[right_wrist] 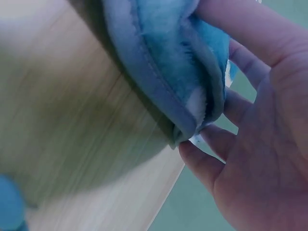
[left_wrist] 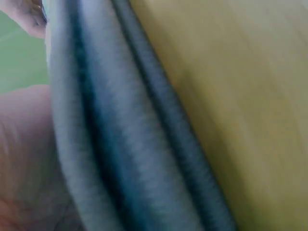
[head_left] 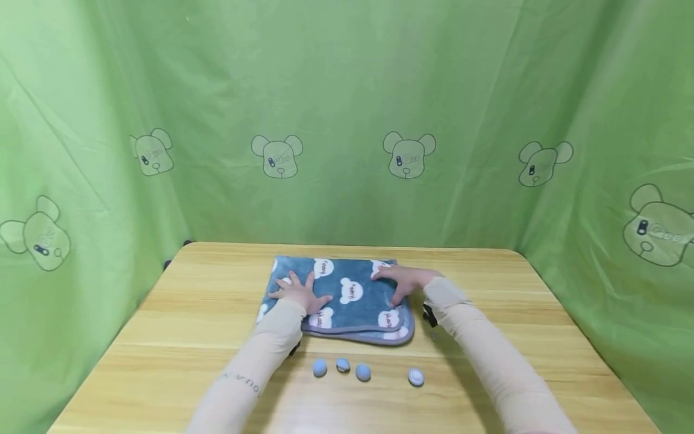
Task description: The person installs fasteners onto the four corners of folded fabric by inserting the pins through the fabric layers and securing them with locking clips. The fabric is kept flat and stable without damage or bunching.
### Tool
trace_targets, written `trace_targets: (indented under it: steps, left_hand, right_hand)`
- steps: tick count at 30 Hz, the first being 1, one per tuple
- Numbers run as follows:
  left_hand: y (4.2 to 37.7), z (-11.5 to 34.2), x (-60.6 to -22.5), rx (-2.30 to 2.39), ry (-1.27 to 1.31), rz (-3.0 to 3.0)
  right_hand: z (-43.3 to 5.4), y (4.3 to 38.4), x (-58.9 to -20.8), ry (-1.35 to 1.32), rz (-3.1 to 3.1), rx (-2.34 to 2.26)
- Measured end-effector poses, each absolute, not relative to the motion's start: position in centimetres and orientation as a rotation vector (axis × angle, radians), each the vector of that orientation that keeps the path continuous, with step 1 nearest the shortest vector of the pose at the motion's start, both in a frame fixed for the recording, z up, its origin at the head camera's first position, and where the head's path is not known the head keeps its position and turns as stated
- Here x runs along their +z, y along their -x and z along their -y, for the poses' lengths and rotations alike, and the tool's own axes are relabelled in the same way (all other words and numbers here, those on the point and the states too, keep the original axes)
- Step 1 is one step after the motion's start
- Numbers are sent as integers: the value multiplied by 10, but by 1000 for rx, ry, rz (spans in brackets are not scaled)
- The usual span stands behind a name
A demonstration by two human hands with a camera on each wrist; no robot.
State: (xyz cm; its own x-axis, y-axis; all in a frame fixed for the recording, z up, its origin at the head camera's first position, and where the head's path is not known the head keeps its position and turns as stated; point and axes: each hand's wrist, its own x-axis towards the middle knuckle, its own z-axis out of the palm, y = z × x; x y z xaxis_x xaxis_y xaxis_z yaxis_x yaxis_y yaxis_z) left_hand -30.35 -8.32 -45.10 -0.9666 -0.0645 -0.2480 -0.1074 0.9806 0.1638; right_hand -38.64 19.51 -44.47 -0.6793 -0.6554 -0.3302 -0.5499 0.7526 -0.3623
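Observation:
A folded teal fleece blanket with white bear heads and a grey-blue border lies on the wooden table. My left hand rests on its left part with fingers spread. At the right side, my right hand touches the blanket, its fingers reaching over the top. The right wrist view has the spread fingers against the blanket's layered, rounded edge. In the left wrist view, the bordered layers lie close to the camera, blurred, with part of a hand at the left.
In front of the blanket lie small light-blue round pieces: one at left, one tilted, one beside it, and a ringed one apart at right. A green curtain with bear outlines surrounds the wooden table.

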Motion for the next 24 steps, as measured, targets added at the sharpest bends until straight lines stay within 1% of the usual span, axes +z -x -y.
trace_targets:
  steps: [7, 14, 20, 24]
  left_hand:
    - [307, 77, -450, 279, 129, -2876]
    - [320, 88, -438, 321, 34, -2856]
    - [319, 98, -414, 254, -143, -2895]
    - [314, 94, -408, 229, -373, -2940]
  right_hand:
    - [-201, 381, -441, 907, -2513, -332]
    - [-202, 378, -424, 909, -2567, -349]
    - [-210, 366, -411, 962, -2624, -444]
    - [-222, 353, -400, 1016, -2650, -541]
